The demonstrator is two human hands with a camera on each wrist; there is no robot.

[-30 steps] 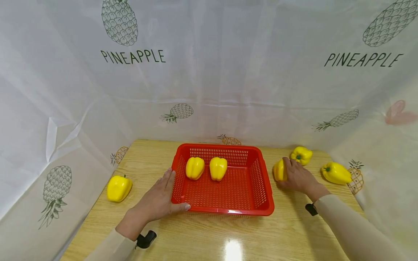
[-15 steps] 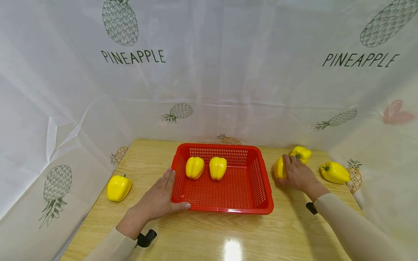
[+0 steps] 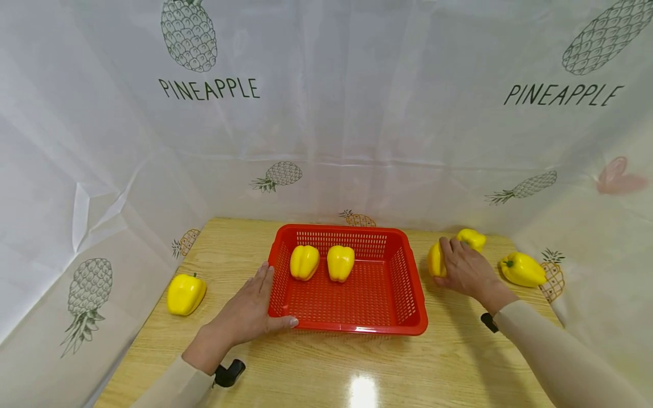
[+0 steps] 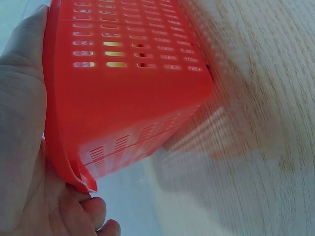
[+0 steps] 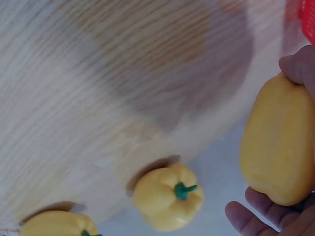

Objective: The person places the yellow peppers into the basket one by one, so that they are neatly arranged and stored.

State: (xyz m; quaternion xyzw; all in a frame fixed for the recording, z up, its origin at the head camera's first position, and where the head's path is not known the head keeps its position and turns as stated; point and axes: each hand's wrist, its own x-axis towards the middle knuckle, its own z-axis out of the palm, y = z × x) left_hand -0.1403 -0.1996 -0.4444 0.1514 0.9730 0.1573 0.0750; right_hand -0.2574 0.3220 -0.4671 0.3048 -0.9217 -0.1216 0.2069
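Spread across the near left corner of the red basket [image 3: 352, 327], my left hand [image 3: 244, 314] rests on its rim with fairly straight fingers. The thumb lies on the front rim. To the basket's right, my right hand [image 3: 466, 272] grips a yellow bell pepper [image 3: 436, 260] between thumb and fingers. In the right wrist view this bell pepper [image 5: 278, 142] appears off the table, and the palm covers part of it. Two yellow bell peppers, one at left [image 3: 304, 263] and one at right [image 3: 340, 263], lie inside the basket.
Beyond my right hand lies another bell pepper [image 3: 471, 239], partly hidden by it. A further bell pepper [image 3: 522, 270] lies at the table's right edge. One bell pepper [image 3: 186, 294] sits at far left. Pineapple-printed sheeting [image 3: 377, 124] surrounds the wooden table [image 3: 285, 374].
My right hand has risen slightly with the yellow bell pepper in its grip, hiding more of the one behind. My left hand and the basket have stayed in place.
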